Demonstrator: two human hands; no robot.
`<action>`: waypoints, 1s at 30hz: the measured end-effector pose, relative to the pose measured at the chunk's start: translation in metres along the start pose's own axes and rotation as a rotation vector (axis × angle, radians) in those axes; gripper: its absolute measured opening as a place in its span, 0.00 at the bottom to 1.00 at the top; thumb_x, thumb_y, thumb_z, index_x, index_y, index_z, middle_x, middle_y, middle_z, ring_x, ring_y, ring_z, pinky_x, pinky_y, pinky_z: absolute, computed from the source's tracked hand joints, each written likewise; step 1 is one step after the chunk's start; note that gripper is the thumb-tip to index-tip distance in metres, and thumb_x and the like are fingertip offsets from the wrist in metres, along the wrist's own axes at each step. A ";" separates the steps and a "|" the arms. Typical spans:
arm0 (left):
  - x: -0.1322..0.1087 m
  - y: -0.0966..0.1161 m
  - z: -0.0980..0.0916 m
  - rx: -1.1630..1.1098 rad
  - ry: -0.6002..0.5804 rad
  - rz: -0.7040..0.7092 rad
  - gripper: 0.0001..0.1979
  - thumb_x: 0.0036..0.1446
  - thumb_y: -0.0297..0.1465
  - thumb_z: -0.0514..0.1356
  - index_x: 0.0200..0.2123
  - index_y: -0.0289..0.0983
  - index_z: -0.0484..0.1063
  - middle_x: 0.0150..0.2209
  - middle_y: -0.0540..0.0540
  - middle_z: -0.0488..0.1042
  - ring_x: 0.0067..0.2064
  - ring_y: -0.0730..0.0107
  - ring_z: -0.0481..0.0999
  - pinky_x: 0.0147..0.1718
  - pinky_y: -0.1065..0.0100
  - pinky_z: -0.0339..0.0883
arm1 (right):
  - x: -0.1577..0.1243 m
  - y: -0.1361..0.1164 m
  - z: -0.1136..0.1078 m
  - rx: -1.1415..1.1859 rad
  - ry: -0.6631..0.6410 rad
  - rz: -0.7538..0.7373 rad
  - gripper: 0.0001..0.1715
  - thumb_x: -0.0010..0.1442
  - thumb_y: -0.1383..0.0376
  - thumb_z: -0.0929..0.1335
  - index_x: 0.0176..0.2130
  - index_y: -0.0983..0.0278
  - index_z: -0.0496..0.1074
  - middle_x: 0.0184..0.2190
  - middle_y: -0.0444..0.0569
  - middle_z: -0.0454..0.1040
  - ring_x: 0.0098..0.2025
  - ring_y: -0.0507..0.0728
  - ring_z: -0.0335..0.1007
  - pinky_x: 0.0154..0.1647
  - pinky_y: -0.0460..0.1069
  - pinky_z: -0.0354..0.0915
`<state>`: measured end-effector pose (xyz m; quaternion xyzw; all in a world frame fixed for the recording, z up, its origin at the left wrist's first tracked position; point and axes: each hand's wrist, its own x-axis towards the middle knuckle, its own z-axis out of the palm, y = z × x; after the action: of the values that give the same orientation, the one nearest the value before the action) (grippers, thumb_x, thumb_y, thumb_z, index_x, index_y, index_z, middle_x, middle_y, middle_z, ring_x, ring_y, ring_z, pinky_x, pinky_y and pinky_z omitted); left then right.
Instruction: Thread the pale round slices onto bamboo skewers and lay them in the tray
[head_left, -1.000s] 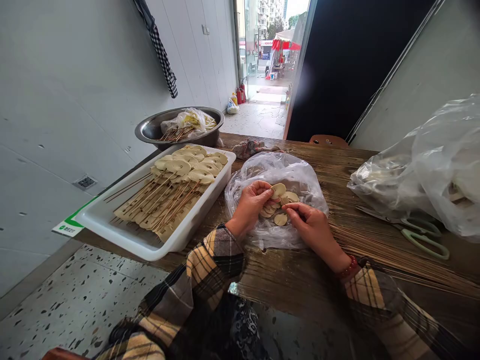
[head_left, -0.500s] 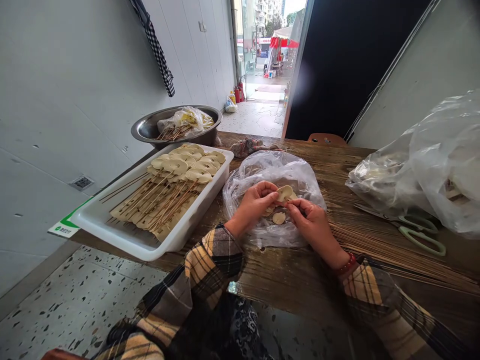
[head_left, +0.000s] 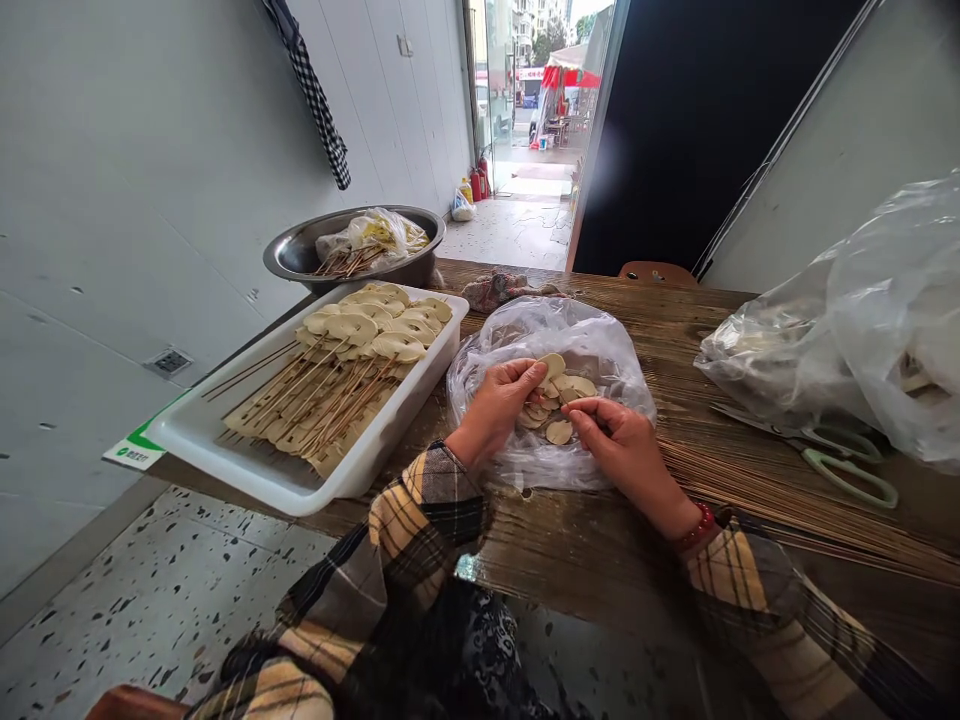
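Observation:
Over an open clear plastic bag (head_left: pixel 592 325), my left hand (head_left: pixel 487 408) pinches a thin, pale round slice (head_left: pixel 553 366) between thumb and fingers. My right hand (head_left: pixel 626 445), close by on the right, has its fingertips closed on a thin wooden skewer (head_left: pixel 559 392) that points toward the slice; most of the skewer is hidden. Several loose pale slices (head_left: pixel 559 432) lie in the bag below both hands. To the left, a white tray (head_left: pixel 300 503) holds many skewered slices (head_left: pixel 352 328), piled with their sticks toward the near side.
Bare skewers (head_left: pixel 795 515) lie along the right of the wooden table (head_left: pixel 555 530), beside green-handled scissors (head_left: pixel 847 475) and a large plastic bag (head_left: pixel 862 300). A metal basin (head_left: pixel 281 262) with bagged skewers stands behind the tray. A crumpled cloth (head_left: pixel 499 288) lies at the back.
The slice in my left hand has shifted slightly left and up, and my fingertips are farther apart. More loose slices show in the bag between my hands.

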<state>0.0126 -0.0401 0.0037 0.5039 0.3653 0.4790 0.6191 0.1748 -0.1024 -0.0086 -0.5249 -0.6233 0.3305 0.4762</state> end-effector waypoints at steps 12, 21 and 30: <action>0.001 0.007 -0.008 0.391 -0.009 0.182 0.15 0.57 0.40 0.60 0.38 0.33 0.78 0.28 0.47 0.73 0.30 0.72 0.68 0.30 0.70 0.61 | 0.004 0.010 -0.004 0.054 0.082 0.025 0.18 0.59 0.54 0.68 0.38 0.66 0.77 0.21 0.42 0.69 0.22 0.50 0.60 0.24 0.46 0.57; 0.012 -0.006 -0.029 1.063 -0.010 0.363 0.09 0.50 0.23 0.61 0.33 0.37 0.79 0.36 0.43 0.76 0.40 0.62 0.73 0.44 0.62 0.64 | 0.009 0.013 -0.007 0.098 0.127 0.054 0.19 0.59 0.53 0.68 0.37 0.67 0.77 0.19 0.41 0.66 0.21 0.50 0.59 0.22 0.46 0.56; 0.016 -0.011 -0.031 1.044 -0.055 0.349 0.08 0.51 0.23 0.63 0.34 0.37 0.81 0.37 0.42 0.77 0.41 0.61 0.73 0.45 0.62 0.64 | 0.007 0.011 -0.005 0.134 0.079 0.041 0.19 0.59 0.52 0.68 0.37 0.67 0.76 0.18 0.40 0.66 0.21 0.50 0.60 0.22 0.46 0.57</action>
<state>-0.0096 -0.0169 -0.0137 0.8095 0.4491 0.3163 0.2074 0.1831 -0.0932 -0.0152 -0.5171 -0.5696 0.3601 0.5277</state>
